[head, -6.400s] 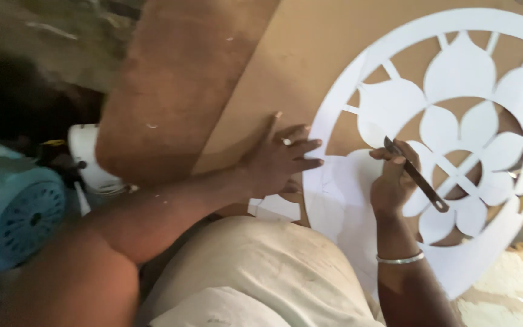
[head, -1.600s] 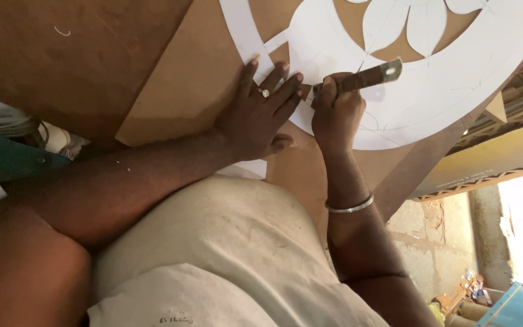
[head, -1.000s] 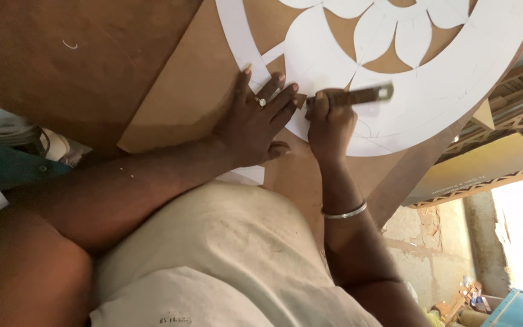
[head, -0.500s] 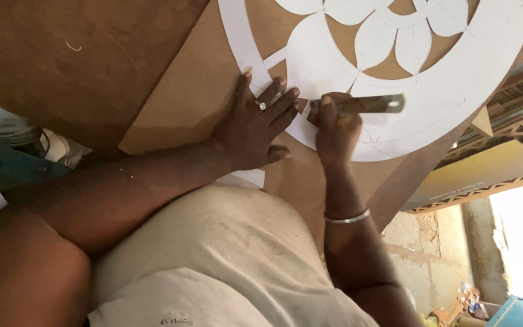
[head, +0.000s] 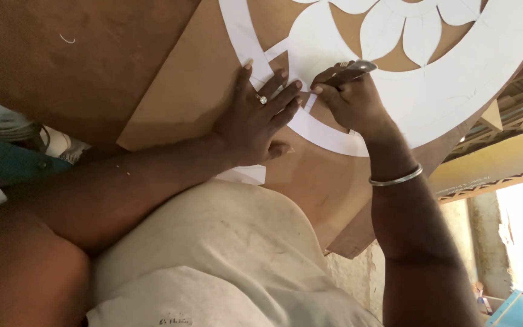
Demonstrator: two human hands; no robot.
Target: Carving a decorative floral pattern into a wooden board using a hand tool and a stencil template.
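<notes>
Shifting knife inward, left hand unmoved

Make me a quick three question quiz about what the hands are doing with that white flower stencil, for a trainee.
1. True or false: the left hand lies flat on the white stencil.
2. Which hand grips the metal tool? A) left B) right C) neither
3. Fill in: a thin metal ______ circles the right wrist.

Key
1. True; its fingers spread across the stencil's ring.
2. B; the right hand is closed around it.
3. Bangle.
</notes>
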